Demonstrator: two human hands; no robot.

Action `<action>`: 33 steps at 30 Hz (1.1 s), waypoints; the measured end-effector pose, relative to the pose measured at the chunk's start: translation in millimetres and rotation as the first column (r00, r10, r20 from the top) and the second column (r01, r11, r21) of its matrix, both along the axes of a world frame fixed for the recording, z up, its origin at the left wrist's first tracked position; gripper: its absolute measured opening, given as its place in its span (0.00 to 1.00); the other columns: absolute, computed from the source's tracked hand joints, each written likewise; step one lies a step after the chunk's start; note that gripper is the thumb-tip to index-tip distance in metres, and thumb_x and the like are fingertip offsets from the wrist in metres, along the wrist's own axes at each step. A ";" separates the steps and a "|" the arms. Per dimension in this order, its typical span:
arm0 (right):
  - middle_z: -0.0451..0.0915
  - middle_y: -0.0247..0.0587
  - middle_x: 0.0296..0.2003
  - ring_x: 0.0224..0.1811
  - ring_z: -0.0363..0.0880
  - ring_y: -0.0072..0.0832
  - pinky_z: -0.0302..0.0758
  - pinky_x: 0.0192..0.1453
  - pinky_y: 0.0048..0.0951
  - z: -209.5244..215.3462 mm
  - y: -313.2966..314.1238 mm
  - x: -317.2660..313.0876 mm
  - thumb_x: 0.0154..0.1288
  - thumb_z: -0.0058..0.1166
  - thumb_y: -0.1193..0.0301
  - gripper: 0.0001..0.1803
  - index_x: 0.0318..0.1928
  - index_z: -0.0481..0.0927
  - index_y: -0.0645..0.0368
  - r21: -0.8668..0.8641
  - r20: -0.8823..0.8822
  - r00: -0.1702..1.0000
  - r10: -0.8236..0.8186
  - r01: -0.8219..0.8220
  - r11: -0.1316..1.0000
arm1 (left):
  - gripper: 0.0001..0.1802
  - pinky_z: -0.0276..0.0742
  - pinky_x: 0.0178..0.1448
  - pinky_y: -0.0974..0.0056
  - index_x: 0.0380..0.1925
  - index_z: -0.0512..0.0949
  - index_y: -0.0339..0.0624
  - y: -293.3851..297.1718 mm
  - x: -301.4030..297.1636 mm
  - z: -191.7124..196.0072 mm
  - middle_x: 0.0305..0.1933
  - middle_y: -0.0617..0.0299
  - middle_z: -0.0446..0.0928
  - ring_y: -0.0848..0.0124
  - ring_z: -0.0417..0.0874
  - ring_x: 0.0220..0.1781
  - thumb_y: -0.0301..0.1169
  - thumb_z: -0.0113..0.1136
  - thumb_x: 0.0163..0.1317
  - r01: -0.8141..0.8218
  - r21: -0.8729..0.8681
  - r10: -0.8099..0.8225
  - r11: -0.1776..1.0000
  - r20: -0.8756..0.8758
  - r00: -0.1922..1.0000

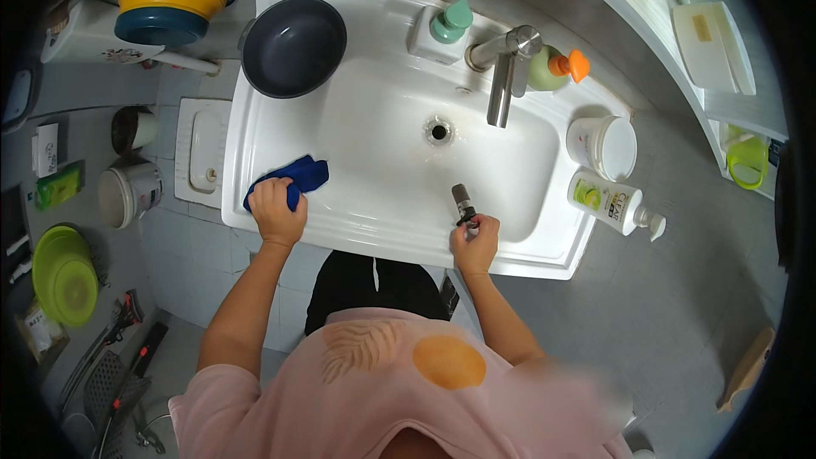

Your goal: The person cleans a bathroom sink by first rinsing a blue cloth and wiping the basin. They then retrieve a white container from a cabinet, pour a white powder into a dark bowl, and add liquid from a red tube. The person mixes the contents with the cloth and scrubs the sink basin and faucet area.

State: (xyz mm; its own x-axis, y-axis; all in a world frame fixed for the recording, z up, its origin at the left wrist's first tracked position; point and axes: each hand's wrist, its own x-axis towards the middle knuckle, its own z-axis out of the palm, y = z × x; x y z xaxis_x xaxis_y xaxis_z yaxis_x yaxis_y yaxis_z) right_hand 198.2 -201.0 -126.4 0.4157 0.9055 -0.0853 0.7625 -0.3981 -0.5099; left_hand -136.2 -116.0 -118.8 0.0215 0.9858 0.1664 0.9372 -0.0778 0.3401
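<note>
At the left front of the white sink (365,144), my left hand (278,214) is closed over a dark blue cloth (304,175), part of which spreads out past my fingers. My right hand (476,245), over the front side of the basin, grips a small dark cylindrical object with a greyish end (461,195). Its lower part is hidden by my fingers, and its exact kind cannot be made out. The tip points away from me, toward the drain (439,131).
A dark grey basin (293,47) sits at the sink's back left. Behind the drain stand a metal faucet (501,85), a green-topped pump bottle (446,30) and an orange-topped pump bottle (551,70). A white tub (608,146) and a white pump bottle (605,201) line the right edge.
</note>
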 end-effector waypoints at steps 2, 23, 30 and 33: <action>0.70 0.46 0.35 0.35 0.71 0.41 0.69 0.38 0.39 0.7 -0.6 1.0 0.46 0.55 0.73 0.13 0.34 0.69 0.60 0.040 0.036 0.999 0.025 -0.026 0.999 | 0.15 0.61 0.47 0.57 0.34 0.73 0.39 0.1 1.3 4.2 0.36 0.55 0.72 0.57 0.70 0.43 0.29 0.58 0.43 0.011 0.003 -0.011 1.000 -0.005 1.000; 0.69 0.42 0.36 0.28 0.75 0.35 0.74 0.30 0.32 -2.0 -7.8 1.4 0.48 0.54 0.75 0.12 0.35 0.70 0.59 0.106 0.005 1.000 -0.020 0.020 0.994 | 0.15 0.62 0.47 0.56 0.34 0.73 0.39 -4.2 1.1 -3.4 0.36 0.53 0.72 0.55 0.70 0.42 0.29 0.58 0.43 0.016 0.076 -0.019 0.997 0.039 0.999; 0.69 0.41 0.35 0.29 0.74 0.34 0.73 0.32 0.32 2.6 -7.6 -2.9 0.48 0.55 0.74 0.12 0.35 0.70 0.59 0.101 -0.035 0.998 -0.046 0.049 0.994 | 0.16 0.62 0.48 0.57 0.35 0.74 0.40 -4.6 -1.7 -0.3 0.36 0.57 0.72 0.59 0.70 0.43 0.29 0.58 0.42 0.008 0.084 -0.013 0.996 0.050 0.999; 0.69 0.41 0.35 0.29 0.73 0.34 0.73 0.33 0.32 4.2 -8.2 -3.5 0.48 0.55 0.74 0.12 0.35 0.70 0.60 0.098 -0.041 0.998 -0.055 0.059 0.993 | 0.16 0.62 0.48 0.57 0.35 0.74 0.40 -5.5 -1.8 0.6 0.36 0.58 0.72 0.59 0.70 0.43 0.29 0.58 0.42 0.002 0.092 -0.007 0.996 0.057 0.998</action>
State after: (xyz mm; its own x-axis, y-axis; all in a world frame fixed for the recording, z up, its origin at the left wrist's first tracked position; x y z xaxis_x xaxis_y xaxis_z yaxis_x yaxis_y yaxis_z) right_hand 194.7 -209.3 -122.2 0.4652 0.8851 -0.0131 0.7191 -0.3865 -0.5775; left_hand -137.9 -121.5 -118.2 0.0139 0.9662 0.2574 0.9158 -0.1156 0.3846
